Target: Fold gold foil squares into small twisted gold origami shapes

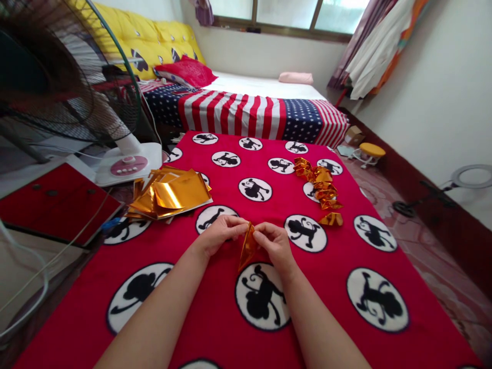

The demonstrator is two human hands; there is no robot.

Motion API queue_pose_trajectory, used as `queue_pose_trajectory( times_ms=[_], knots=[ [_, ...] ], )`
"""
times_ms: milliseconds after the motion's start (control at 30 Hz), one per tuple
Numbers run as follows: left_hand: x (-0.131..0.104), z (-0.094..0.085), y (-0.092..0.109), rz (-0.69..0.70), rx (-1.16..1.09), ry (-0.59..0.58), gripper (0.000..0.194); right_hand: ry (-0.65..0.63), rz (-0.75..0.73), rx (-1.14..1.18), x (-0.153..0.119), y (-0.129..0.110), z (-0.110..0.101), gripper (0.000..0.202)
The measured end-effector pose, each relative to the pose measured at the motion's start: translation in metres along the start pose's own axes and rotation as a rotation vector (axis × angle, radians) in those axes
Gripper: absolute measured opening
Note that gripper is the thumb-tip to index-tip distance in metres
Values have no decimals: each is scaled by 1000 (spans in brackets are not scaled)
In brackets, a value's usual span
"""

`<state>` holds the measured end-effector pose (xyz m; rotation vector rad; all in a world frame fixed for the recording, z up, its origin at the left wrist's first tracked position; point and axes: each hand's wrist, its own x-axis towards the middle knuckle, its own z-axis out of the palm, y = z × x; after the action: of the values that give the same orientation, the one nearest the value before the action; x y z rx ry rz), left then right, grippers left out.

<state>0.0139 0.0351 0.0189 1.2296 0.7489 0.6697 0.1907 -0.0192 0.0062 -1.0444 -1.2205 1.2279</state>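
Observation:
Between my two hands, over the middle of the red cloth [265,205], is a partly folded sheet of gold foil paper [248,247]. My left hand [225,230] pinches its upper left edge with thumb and fingers. On the other side my right hand [273,243] grips its upper right edge, thumb on top. The paper narrows to a point at the lower end. To the left lies a loose stack of flat gold foil sheets [182,189]. Several folded gold foil pieces [325,189] form a row at the right.
A fan [128,159] stands close on the left, beside a red panel [57,205] and white cables. Beyond the cloth is a bed [238,113] with a flag-patterned cover. A yellow stool [372,149] and a ring-light stand [434,192] are on the floor at the right.

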Motion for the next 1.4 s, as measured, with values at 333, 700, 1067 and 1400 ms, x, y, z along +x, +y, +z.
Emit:
queue_pose_trajectory(
  times_ms=[333,700,1067,1400],
  knots=[
    [2,1,-1,1,-14,46,35,38,-30,-53,2,1,0,20],
    [-1,5,4,16,-3,88,30,38,-12,-78,0,2,-2,20],
    [3,9,0,79,-40,185,20,44,6,-124,1,5,-2,22],
    [2,6,-4,-2,-51,191,31,55,-4,-80,2,1,0,26]
  ],
)
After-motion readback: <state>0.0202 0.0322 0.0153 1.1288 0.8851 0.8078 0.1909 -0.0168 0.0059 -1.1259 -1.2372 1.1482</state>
